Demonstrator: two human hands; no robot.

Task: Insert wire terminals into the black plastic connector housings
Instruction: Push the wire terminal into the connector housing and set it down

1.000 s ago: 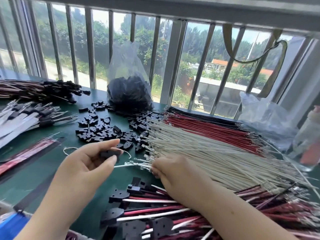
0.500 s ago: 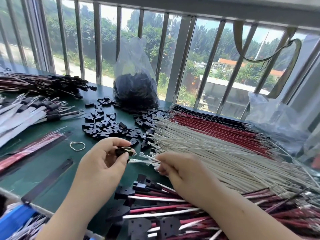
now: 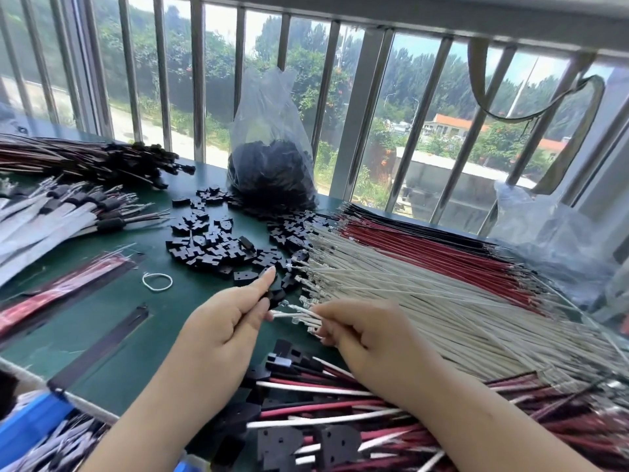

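Black plastic housing sits pinched between thumb and fingers of the left hand, index finger pointing out over the green table. The right hand pinches 1 white wire from the big white bundle, its metal tip just beside the housing. Loose housings lie scattered beyond, near a clear bag of more.

green table | loose housings | white wires | rubber band
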